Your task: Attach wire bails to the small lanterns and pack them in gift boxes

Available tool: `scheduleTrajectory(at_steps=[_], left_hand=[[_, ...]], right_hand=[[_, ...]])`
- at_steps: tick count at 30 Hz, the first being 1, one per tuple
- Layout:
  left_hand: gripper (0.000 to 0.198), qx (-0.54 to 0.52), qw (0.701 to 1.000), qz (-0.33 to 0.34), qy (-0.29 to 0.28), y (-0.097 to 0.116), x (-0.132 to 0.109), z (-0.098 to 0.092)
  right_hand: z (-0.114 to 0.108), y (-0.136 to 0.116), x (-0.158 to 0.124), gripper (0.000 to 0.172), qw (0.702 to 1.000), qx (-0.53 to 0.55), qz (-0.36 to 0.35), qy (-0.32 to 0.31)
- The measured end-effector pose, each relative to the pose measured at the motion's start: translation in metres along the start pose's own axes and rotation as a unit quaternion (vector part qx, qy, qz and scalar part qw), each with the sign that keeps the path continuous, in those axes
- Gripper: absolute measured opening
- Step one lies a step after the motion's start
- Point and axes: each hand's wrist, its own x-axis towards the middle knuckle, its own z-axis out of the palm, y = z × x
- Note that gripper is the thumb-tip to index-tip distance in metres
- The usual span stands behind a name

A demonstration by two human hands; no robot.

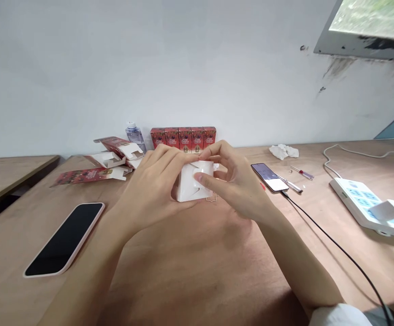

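A small white cardboard box (pixel 192 183) with slits in its face is held up between my hands at the middle of the table. My left hand (pixel 159 179) wraps its left side, fingers over the top edge and thumb beneath. My right hand (pixel 232 181) presses its thumb on the white face, while its other fingers curl behind the upper right edge. A small thin gold-coloured piece (pixel 211 198) shows just below the box's right corner; I cannot make out what it is. The back of the box is hidden.
Several red printed boxes (pixel 185 138) stand in a row by the wall. Opened red cartons (pixel 91 175) and a bottle (pixel 135 135) are left. One phone (pixel 64 240) lies front left, another (pixel 269 176) right with a cable. Screwdrivers (pixel 301 172), crumpled tissue (pixel 283 151) and a power strip (pixel 363 201) lie right.
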Motion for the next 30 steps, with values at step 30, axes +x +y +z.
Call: scheduleTrajectory(at_steps=[30], left_hand=[[0.042, 0.065, 0.99, 0.054, 0.113, 0.0, 0.0, 0.006]], right_hand=[[0.0, -0.009, -0.005, 0.017, 0.996, -0.084, 0.013, -0.001]])
